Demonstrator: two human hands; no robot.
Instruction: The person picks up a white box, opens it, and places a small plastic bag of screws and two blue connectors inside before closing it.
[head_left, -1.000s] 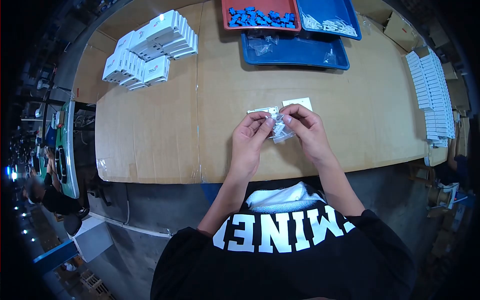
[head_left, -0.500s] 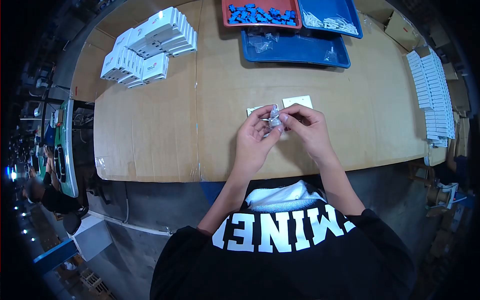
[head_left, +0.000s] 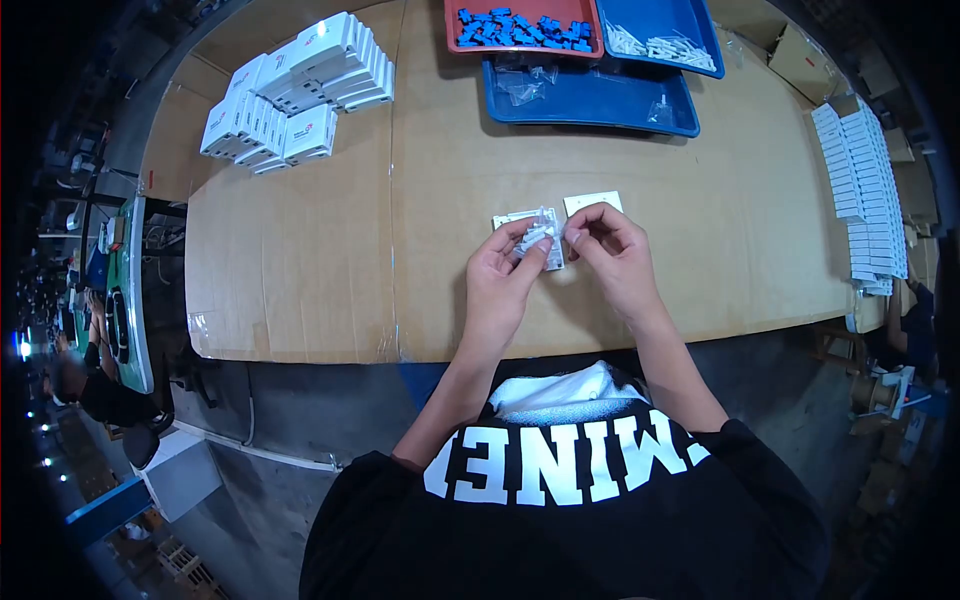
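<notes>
My left hand [head_left: 500,280] is closed around a small clear plastic bag [head_left: 541,226] with several white pieces in it, their exact kind too small to tell. At the bag's right side, my right hand [head_left: 612,248] has its thumb and forefinger pinched together at the clear edge. Partly hidden beneath the bag and my left fingers, a white box or plate [head_left: 555,258] lies on the table. Just beyond my right hand is a flat cream-white plate [head_left: 593,201].
White boxes [head_left: 290,95] are stacked at the back left, more [head_left: 862,190] at the far right. At the back stand a red tray [head_left: 525,52] of blue parts, a blue tray [head_left: 715,62] of white pieces and another blue tray [head_left: 590,108] with clear bags. Cardboard [head_left: 300,260] covers the table.
My left hand has shifted slightly left and turned, so the white pieces in the bag show more plainly. My right fingertips have drawn a little apart from my left ones.
</notes>
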